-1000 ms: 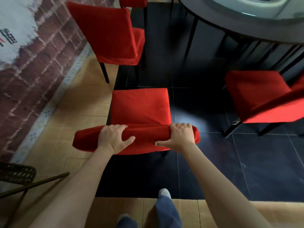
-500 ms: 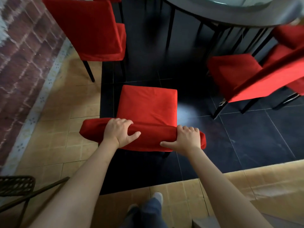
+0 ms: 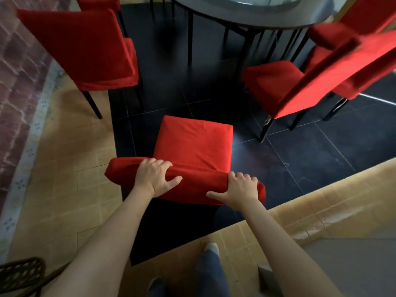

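A chair in a red fabric cover (image 3: 192,144) stands right in front of me on the dark floor tiles, its seat pointing away from me. My left hand (image 3: 155,179) grips the top of its backrest left of the middle, fingers curled over the far side and thumb on the near side. My right hand (image 3: 239,189) grips the same top edge near its right end in the same way. The chair's legs are hidden under the seat and the backrest.
A round dark table (image 3: 246,16) stands ahead. Red-covered chairs stand around it: one at the left (image 3: 85,50), one at the right (image 3: 321,82), another behind it (image 3: 364,22). A brick wall (image 3: 17,82) runs along the left. A dark wicker piece (image 3: 19,275) sits at the lower left.
The view has swung and the chair with my hands on it has shifted right in the frame, closer to the right-hand chairs. Both grips are unchanged.
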`<state>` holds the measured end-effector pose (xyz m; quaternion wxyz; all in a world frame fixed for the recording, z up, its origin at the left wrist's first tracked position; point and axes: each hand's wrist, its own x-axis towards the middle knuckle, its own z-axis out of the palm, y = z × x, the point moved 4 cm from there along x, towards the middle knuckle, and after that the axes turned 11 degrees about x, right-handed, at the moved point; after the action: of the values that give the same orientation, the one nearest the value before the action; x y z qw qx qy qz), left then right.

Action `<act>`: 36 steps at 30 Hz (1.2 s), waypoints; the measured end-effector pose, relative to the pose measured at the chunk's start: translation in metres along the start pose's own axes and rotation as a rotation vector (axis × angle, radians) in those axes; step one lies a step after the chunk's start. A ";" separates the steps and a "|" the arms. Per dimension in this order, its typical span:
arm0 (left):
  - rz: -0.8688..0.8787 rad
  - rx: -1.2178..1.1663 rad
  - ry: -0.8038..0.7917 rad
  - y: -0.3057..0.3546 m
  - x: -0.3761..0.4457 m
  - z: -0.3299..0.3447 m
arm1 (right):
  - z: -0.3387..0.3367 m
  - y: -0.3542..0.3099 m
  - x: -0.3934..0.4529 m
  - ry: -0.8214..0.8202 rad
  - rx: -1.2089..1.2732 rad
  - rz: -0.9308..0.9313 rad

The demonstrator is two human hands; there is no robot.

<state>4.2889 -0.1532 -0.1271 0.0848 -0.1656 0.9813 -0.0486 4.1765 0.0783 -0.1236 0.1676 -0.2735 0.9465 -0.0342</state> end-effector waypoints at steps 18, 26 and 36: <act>0.039 -0.047 0.109 -0.005 0.014 0.005 | 0.008 -0.018 0.001 0.064 0.160 0.098; 0.032 -0.053 0.118 -0.009 0.045 -0.001 | -0.005 -0.019 0.029 0.065 0.182 0.106; 0.030 -0.024 0.111 -0.017 0.111 -0.011 | -0.027 -0.013 0.092 0.059 0.199 0.124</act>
<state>4.1887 -0.2058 -0.1309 0.0292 -0.1487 0.9874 -0.0448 4.1007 0.0178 -0.1242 0.1680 -0.1952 0.9581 -0.1256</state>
